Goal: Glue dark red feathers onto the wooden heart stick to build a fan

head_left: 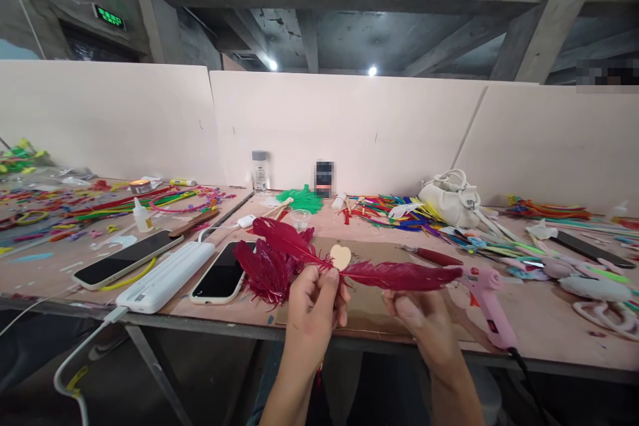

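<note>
Over the near edge of the tabletop (174, 319), the left hand (314, 296) pinches a heart-shaped piece (341, 257) and the quill ends of red feathers between thumb and fingers. The right hand (426, 323) has its fingers curled just below the right feather (404, 275); whether they grip it, I cannot tell. That feather's long axis runs nearly parallel to the near edge, tip rightward; the left feather (287, 239) slants leftward and toward the far edge.

Bare cardboard (367, 316) shows between the hands, reaching the near edge. Right of it, a pink glue gun (492, 306) has its handle at that edge, close to the right hand; leftward, a clump of red feathers (267, 273) crowds the left hand, with a phone (219, 273) and white power bank (167, 276) beyond. Red-handled pliers (434, 256) lie behind the right feather.

Toward the far edge sit green feathers (304, 198), a clear bottle (260, 174) and a white bag (449, 203), before a pale partition (339, 120).
</note>
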The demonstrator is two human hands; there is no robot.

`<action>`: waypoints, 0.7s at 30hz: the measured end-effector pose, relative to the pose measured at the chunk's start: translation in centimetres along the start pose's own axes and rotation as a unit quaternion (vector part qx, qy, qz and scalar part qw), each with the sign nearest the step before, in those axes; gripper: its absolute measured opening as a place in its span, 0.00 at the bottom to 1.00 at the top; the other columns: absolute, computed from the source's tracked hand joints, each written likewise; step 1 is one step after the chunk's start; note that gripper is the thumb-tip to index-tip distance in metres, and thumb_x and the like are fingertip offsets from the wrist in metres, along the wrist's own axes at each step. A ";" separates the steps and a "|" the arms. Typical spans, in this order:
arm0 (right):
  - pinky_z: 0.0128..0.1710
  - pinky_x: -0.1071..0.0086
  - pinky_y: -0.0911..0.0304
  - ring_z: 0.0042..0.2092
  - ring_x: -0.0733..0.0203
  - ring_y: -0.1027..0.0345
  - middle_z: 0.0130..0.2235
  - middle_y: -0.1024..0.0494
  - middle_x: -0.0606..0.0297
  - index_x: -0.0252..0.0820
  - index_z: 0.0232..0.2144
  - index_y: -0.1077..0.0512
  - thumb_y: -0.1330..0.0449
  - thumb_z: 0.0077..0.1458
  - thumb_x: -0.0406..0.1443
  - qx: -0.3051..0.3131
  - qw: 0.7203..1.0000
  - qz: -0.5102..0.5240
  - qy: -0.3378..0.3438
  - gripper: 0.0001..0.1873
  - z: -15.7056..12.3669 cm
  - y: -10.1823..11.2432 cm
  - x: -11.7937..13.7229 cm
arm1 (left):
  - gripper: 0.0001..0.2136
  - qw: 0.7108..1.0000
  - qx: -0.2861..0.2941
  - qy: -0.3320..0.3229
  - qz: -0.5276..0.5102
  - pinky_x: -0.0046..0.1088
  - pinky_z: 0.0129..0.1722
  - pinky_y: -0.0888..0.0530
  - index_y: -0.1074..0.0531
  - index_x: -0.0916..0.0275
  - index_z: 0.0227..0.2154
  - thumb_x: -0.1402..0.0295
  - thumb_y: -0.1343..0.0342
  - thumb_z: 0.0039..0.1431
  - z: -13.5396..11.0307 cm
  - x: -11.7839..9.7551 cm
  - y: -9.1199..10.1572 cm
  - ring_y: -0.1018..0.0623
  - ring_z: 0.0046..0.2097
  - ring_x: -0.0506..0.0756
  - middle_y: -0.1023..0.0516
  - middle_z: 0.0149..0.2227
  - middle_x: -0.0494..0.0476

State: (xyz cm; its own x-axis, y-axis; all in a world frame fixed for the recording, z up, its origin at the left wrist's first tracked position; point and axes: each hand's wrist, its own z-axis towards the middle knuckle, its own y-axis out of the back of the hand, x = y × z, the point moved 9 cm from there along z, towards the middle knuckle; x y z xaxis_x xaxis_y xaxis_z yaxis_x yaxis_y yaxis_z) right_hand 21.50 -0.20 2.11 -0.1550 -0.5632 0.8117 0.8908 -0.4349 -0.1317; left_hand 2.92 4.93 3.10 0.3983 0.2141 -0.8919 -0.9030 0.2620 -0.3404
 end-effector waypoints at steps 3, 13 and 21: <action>0.34 0.65 0.32 0.33 0.56 0.29 0.31 0.21 0.62 0.45 0.38 0.20 0.33 0.56 0.51 0.051 0.998 -0.009 -0.021 0.17 -1.0 -2.4 -0.2 | 0.19 0.999 0.044 0.005 0.013 0.19 0.19 0.40 0.31 0.63 0.26 0.53 0.41 0.65 -0.5 0.3 -1.3 0.33 0.17 0.45 0.30 0.18 0.47; 0.35 0.70 0.33 0.31 0.60 0.30 0.26 0.25 0.67 0.44 0.27 0.27 0.40 0.65 0.42 0.057 0.998 0.001 0.024 0.14 -1.2 -4.6 2.3 | 0.20 0.994 0.104 -0.023 0.013 0.18 0.17 0.39 0.33 0.62 0.25 0.53 0.40 0.65 -1.0 -0.3 -2.8 0.33 0.17 0.45 0.31 0.17 0.46; 0.31 0.69 0.37 0.26 0.62 0.35 0.21 0.29 0.69 0.44 0.20 0.30 0.39 0.60 0.42 0.007 0.999 -0.043 -0.010 0.18 -1.1 -3.9 2.3 | 0.19 0.992 0.118 -0.017 0.028 0.19 0.17 0.39 0.31 0.63 0.25 0.54 0.41 0.65 -0.9 -0.8 -3.1 0.33 0.18 0.45 0.30 0.17 0.47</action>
State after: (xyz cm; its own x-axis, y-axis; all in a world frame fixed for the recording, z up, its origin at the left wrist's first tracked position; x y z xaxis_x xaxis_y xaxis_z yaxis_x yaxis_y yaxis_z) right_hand 17.19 -0.60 3.84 -0.2221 -0.5106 0.8306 0.8803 -0.4713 -0.0543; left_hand 5.25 3.09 4.58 0.3575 0.2660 -0.8952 -0.8629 0.4607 -0.2078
